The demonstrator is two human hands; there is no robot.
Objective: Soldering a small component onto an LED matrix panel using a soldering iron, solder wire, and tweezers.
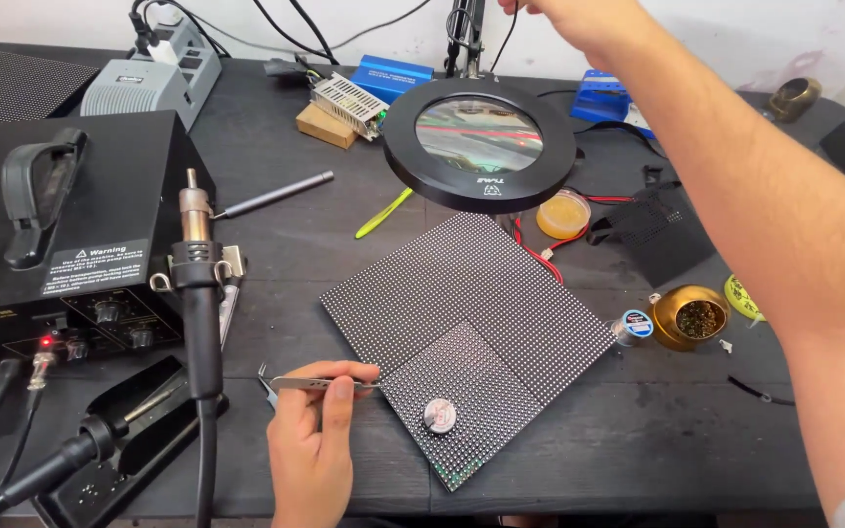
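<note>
My left hand point(315, 440) holds metal tweezers point(317, 383) near the front edge of the table, their tips pointing right at the corner of a small dotted LED panel point(462, 435). A round silver disc point(439, 415) lies on that small panel. It rests on a larger black LED panel point(462, 284). My right hand point(564, 12) is raised at the top edge, gripping the arm above the round magnifier lamp point(479, 142), and my forearm crosses the right side of the view.
A black hot-air station point(61, 235) stands at the left, its nozzle wand point(198, 284) upright in a holder. A brass tip cleaner point(691, 316), solder spool point(635, 326) and flux tin point(563, 213) lie to the right. Power supplies and cables are at the back.
</note>
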